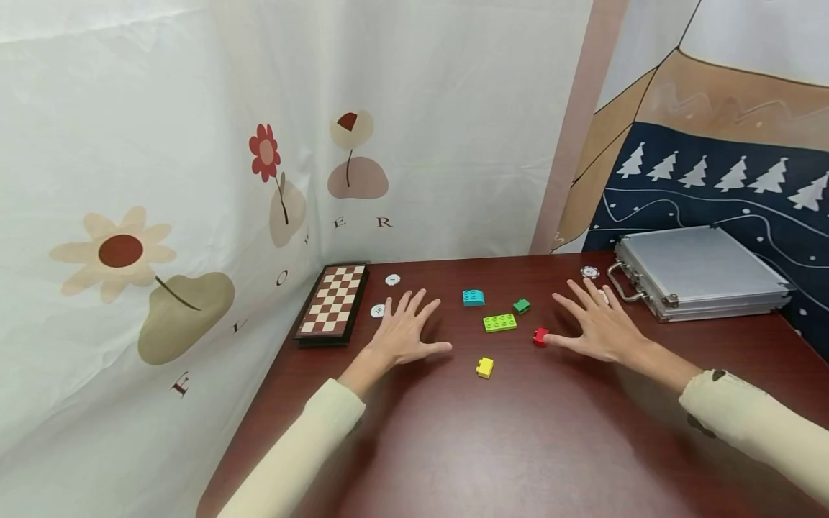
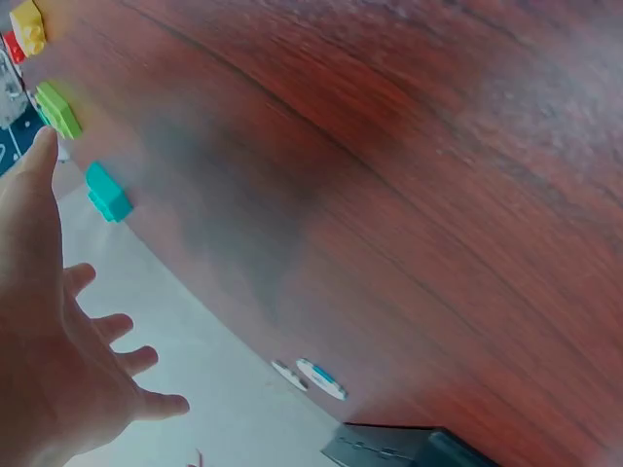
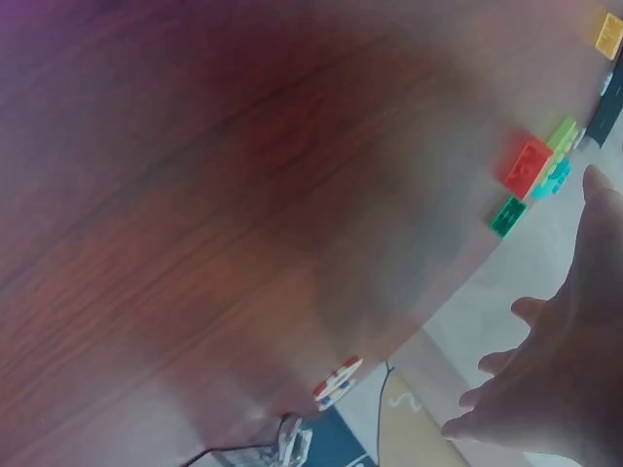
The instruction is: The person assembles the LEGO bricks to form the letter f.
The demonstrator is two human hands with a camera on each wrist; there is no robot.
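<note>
The red brick [image 1: 540,336] lies on the dark wooden table [image 1: 518,446], just off the thumb of the right hand [image 1: 599,327]; whether they touch is unclear. Both hands are spread flat, the left hand [image 1: 404,331] holding nothing. The wall cloth [image 1: 162,180] reads "FLOWER".

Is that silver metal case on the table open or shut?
Shut. In the head view the aluminium case lies flat on the table, its lid down flush on the base all along the visible edges, handle facing the right hand.
</note>
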